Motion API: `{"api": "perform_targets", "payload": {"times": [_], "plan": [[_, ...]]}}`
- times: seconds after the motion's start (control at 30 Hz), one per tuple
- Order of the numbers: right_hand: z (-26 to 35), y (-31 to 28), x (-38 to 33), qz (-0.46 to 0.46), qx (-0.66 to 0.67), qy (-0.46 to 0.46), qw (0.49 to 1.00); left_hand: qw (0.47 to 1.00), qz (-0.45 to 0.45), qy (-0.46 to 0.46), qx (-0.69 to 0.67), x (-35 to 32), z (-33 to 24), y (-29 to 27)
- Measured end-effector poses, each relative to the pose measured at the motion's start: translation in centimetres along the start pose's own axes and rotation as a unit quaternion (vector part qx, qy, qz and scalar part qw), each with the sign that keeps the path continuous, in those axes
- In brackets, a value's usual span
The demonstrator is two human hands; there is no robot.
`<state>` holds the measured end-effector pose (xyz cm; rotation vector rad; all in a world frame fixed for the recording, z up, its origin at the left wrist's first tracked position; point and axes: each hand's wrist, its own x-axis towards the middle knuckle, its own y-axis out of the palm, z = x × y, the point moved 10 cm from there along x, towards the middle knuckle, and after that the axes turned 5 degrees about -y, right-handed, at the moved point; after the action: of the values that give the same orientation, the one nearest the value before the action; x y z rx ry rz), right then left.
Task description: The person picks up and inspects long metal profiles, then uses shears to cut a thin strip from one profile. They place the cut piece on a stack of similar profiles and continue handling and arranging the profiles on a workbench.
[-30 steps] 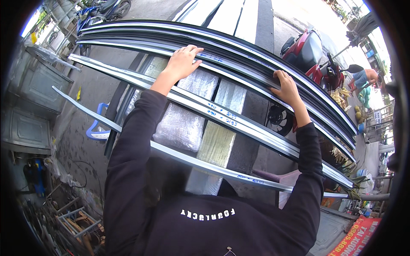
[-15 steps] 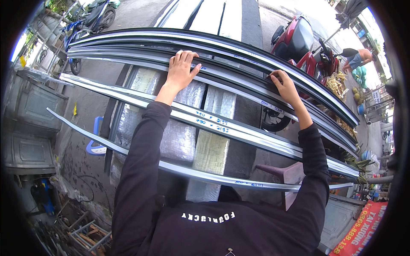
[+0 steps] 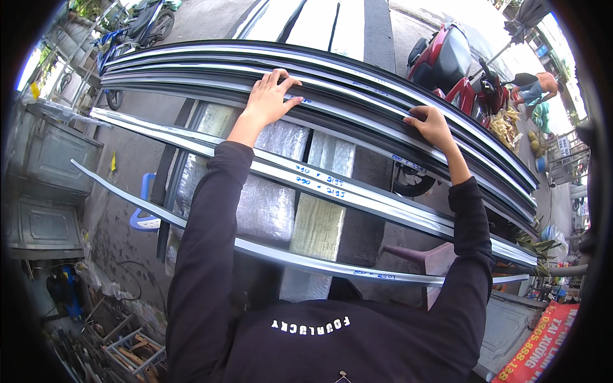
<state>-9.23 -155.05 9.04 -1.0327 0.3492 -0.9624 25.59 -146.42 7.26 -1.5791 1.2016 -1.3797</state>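
Fingers (image 3: 279,75) of L hand (image 3: 265,102) & R hand (image 3: 435,129) were half-curled at the blk/silver strips (image 3: 357,105), firm grip unclear. Strips lay right under both, abt equally near, long axis slanting L-R.

a bright silver strip (image 3: 348,97) now runs along the fingertips of the left hand (image 3: 267,101) and right hand (image 3: 433,129), where the bundle looked darker half a second ago.

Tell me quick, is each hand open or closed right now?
Left hand: partly open on the metal strips, thumb apart; firm grip can't be told.
Right hand: fingers curled at the strips; grip can't be told.
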Motion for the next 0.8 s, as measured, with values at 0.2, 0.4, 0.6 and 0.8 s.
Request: {"api": "perform_targets", "payload": {"times": [0.2, 0.4, 0.6, 0.8], "plan": [[1.4, -1.0, -0.5, -0.063, -0.077, -0.029, 0.995, 1.0, -0.007, 0.016, 0.014, 1.0, -0.3, -0.2], [1.6, -1.6, -1.0, -0.138, -0.114, -0.072, 0.981, 0.997, 0.046, -0.019, -0.053, 0.9, 0.6, 2.3], [4.0, -2.2, -2.8, -0.151, -0.155, -0.189, 0.958, 1.0, 0.015, 0.01, -0.014, 0.9, 0.6, 2.8], [4.0, -2.2, -3.0, -0.071, -0.116, -0.138, 0.981, 0.999, 0.025, 0.003, -0.028, 1.0, 1.0, 2.9]]}}
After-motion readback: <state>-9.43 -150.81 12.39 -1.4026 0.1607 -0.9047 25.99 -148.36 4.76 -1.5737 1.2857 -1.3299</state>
